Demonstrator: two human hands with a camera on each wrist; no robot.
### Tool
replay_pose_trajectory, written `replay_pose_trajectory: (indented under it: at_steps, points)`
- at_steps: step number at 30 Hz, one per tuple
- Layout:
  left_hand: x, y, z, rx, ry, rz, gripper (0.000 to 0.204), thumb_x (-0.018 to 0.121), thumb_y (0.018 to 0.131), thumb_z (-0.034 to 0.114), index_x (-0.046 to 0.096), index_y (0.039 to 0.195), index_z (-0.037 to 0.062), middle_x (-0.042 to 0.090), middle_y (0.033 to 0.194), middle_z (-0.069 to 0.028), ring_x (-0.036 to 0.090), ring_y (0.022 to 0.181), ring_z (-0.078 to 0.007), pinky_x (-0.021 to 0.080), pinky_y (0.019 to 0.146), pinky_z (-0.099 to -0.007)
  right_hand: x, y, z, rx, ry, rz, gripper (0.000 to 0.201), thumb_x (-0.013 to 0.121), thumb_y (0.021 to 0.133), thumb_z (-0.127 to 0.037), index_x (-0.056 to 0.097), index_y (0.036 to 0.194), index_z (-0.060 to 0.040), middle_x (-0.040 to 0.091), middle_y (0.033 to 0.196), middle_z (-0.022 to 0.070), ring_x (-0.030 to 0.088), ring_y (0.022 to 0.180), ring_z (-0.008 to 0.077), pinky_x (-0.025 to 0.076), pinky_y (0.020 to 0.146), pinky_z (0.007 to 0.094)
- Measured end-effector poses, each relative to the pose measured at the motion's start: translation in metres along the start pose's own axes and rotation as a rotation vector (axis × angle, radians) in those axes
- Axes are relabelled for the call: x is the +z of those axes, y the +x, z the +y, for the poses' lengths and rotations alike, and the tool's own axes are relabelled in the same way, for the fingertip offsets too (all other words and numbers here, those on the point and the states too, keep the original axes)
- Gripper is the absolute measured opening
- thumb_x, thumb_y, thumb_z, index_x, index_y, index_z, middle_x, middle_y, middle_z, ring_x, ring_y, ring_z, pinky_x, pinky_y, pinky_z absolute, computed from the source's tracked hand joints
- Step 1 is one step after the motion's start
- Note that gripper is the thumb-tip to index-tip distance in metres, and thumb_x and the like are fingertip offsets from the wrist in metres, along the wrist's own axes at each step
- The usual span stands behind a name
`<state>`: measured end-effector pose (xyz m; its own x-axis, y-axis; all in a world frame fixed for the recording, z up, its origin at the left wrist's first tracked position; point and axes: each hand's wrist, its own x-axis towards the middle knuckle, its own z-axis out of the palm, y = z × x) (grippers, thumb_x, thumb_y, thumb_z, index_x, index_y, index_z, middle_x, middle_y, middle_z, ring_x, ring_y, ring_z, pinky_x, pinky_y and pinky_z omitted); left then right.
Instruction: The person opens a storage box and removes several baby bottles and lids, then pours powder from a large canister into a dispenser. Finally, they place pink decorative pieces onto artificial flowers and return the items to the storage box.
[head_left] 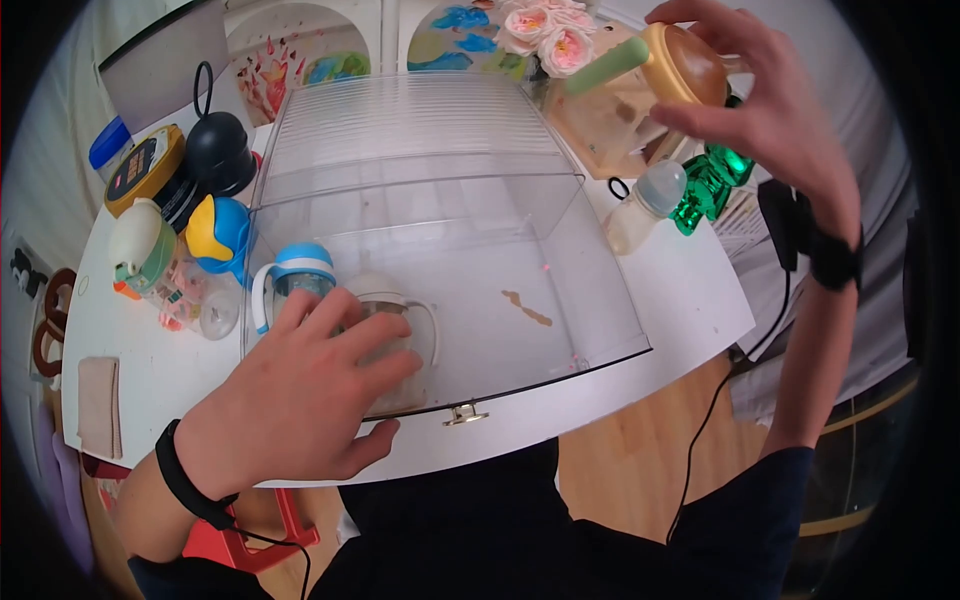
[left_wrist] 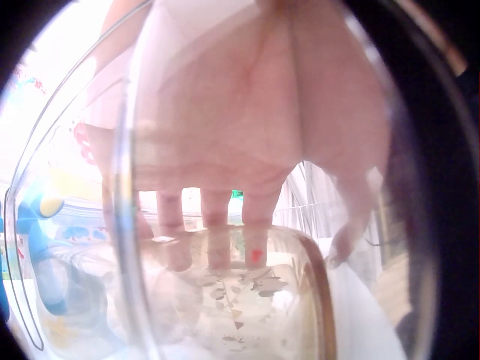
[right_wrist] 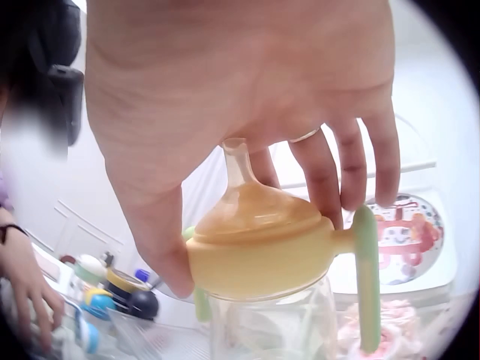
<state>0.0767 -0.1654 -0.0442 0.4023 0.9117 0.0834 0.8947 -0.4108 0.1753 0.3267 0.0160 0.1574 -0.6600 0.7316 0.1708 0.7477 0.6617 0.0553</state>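
Observation:
At the right back, my right hand [head_left: 775,110] holds a bottle by its yellow collar [head_left: 680,65], thumb on one side and fingers on the other. In the right wrist view, the bottle [right_wrist: 259,262] stands upright with an amber spout and green handles. My left hand [head_left: 300,395] reaches over the front wall of a clear box [head_left: 480,260]. Its fingers are spread and loosely bent over a clear bottle with a pale handle [head_left: 432,335]; the left wrist view shows the fingers [left_wrist: 217,217] pointing down, the thumb apart. A blue-topped bottle [head_left: 303,262] stands beside it.
Left of the box are a black bottle [head_left: 218,155], a yellow-and-black tub [head_left: 150,175], a blue-and-yellow cup [head_left: 218,235], a green-lidded bottle [head_left: 145,245] and a folded cloth [head_left: 99,405]. To the right stand a small bottle [head_left: 645,208] and green foil [head_left: 705,190]. Pink flowers [head_left: 560,40] are behind.

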Motion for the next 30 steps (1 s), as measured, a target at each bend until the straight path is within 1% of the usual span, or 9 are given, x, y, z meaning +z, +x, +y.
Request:
replay_pose_trajectory:
  at_steps: [2, 5, 8, 10, 19, 22, 25, 28, 30]
  points:
    - [0.001, -0.001, 0.000, -0.002, -0.011, 0.011, 0.051, 0.088, 0.082, 0.028, 0.076, 0.130, 0.0154, 0.066, 0.139, -0.0049, 0.057, 0.122, -0.0310, 0.043, 0.108, -0.0467, 0.017, -0.006, 0.000, -0.165, 0.253, 0.011, 0.075, 0.092, 0.079, -0.029, 0.056, 0.141, -0.0047, 0.078, 0.114, 0.0156, 0.072, 0.104, 0.0261, 0.058, 0.091, 0.0374]
    - [0.001, 0.000, -0.001, 0.006, -0.003, 0.021, 0.051, 0.087, 0.082, 0.029, 0.076, 0.130, 0.0149, 0.066, 0.139, -0.0049, 0.057, 0.122, -0.0312, 0.043, 0.108, -0.0470, 0.066, -0.002, -0.006, -0.387, 0.185, -0.059, 0.053, 0.094, 0.072, -0.034, 0.074, 0.111, -0.0063, 0.076, 0.087, 0.0131, 0.073, 0.079, 0.0330, 0.058, 0.076, 0.0416]
    - [0.005, -0.002, -0.001, 0.022, 0.002, 0.032, 0.051, 0.087, 0.083, 0.030, 0.076, 0.130, 0.0148, 0.066, 0.139, -0.0048, 0.056, 0.123, -0.0316, 0.043, 0.108, -0.0473, 0.101, 0.012, -0.026, -0.459, 0.048, -0.284, 0.052, 0.090, 0.077, -0.041, 0.079, 0.114, -0.0052, 0.077, 0.084, 0.0211, 0.077, 0.086, 0.0418, 0.061, 0.077, 0.0496]
    - [0.004, -0.001, -0.004, 0.042, 0.030, 0.030, 0.050, 0.086, 0.084, 0.032, 0.076, 0.130, 0.0154, 0.066, 0.140, -0.0047, 0.056, 0.125, -0.0316, 0.043, 0.109, -0.0478, 0.126, 0.028, -0.031, -0.446, -0.003, -0.421, 0.060, 0.086, 0.081, -0.055, 0.080, 0.113, -0.0042, 0.079, 0.088, 0.0221, 0.078, 0.087, 0.0438, 0.063, 0.084, 0.0483]
    - [0.003, -0.002, -0.002, 0.017, 0.021, -0.005, 0.049, 0.085, 0.086, 0.032, 0.075, 0.131, 0.0167, 0.065, 0.141, -0.0033, 0.055, 0.124, -0.0314, 0.043, 0.111, -0.0475, 0.163, 0.080, -0.040, -0.131, 0.272, -0.884, 0.086, 0.072, 0.091, -0.075, 0.079, 0.098, 0.0096, 0.076, 0.082, 0.0168, 0.078, 0.068, 0.0242, 0.065, 0.053, 0.0351]
    - [0.002, -0.002, -0.002, 0.012, 0.019, -0.003, 0.049, 0.086, 0.085, 0.031, 0.075, 0.131, 0.0165, 0.064, 0.141, -0.0031, 0.054, 0.122, -0.0326, 0.044, 0.110, -0.0477, 0.177, 0.072, -0.043, -0.081, 0.434, -0.871, 0.082, 0.068, 0.097, -0.072, 0.078, 0.087, 0.0093, 0.075, 0.078, 0.0163, 0.077, 0.064, 0.0240, 0.065, 0.051, 0.0352]
    - [0.002, -0.002, -0.001, 0.012, 0.020, -0.003, 0.050, 0.086, 0.084, 0.030, 0.075, 0.131, 0.0163, 0.064, 0.141, -0.0032, 0.054, 0.121, -0.0334, 0.046, 0.109, -0.0479, 0.185, 0.068, -0.043, -0.015, 0.510, -0.931, 0.078, 0.067, 0.101, -0.066, 0.075, 0.107, 0.0108, 0.076, 0.088, 0.0175, 0.078, 0.067, 0.0227, 0.065, 0.052, 0.0337]
    - [0.003, -0.002, -0.002, 0.016, 0.014, 0.009, 0.049, 0.087, 0.084, 0.030, 0.075, 0.129, 0.0157, 0.064, 0.142, -0.0038, 0.054, 0.121, -0.0342, 0.046, 0.108, -0.0482, 0.183, 0.058, -0.045, 0.042, 0.566, -0.951, 0.082, 0.067, 0.103, -0.062, 0.058, 0.141, 0.0105, 0.076, 0.101, 0.0199, 0.080, 0.075, 0.0230, 0.065, 0.061, 0.0337]
    - [0.004, -0.003, -0.003, 0.022, 0.016, 0.018, 0.049, 0.087, 0.084, 0.030, 0.074, 0.128, 0.0150, 0.064, 0.141, -0.0046, 0.054, 0.122, -0.0347, 0.045, 0.109, -0.0483, 0.183, 0.053, -0.038, 0.011, 0.639, -0.970, 0.083, 0.067, 0.105, -0.057, 0.042, 0.152, 0.0071, 0.075, 0.106, 0.0205, 0.080, 0.078, 0.0232, 0.065, 0.067, 0.0341]
